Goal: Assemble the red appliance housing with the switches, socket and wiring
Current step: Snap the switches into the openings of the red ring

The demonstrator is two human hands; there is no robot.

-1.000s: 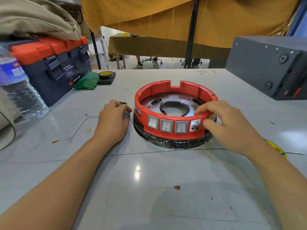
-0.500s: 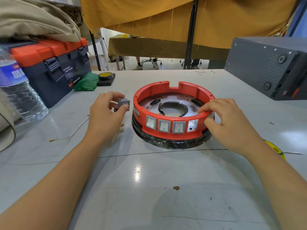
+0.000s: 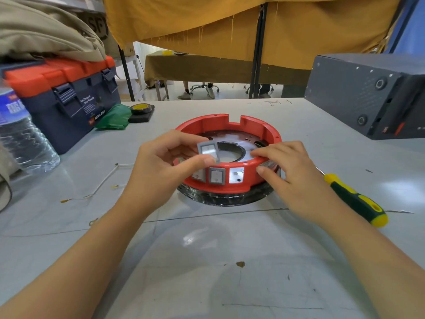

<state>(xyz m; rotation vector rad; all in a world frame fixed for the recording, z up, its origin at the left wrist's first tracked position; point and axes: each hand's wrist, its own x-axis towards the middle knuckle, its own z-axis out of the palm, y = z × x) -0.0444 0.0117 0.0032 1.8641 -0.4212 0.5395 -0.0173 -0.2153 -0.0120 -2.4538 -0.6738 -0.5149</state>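
Pinching a grey switch (image 3: pixel 208 151) in your left hand (image 3: pixel 161 171), your right hand (image 3: pixel 296 178) grips the red housing (image 3: pixel 241 180) on the scuffed grey table (image 3: pixel 207 261); mustard curtain (image 3: pixel 230 26) behind.

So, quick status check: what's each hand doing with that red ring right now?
Left hand pinches a loose grey switch above the red housing. Right hand steadies the housing's rim. Nothing blocking the open slot.

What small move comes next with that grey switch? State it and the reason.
Probably bring the grey rectangular rocker switch, pinched in the left hand, down to the bare opening in the round red plastic housing and press it in. That slot sits unfilled beside a fitted switch, and the right hand steadies the rim.
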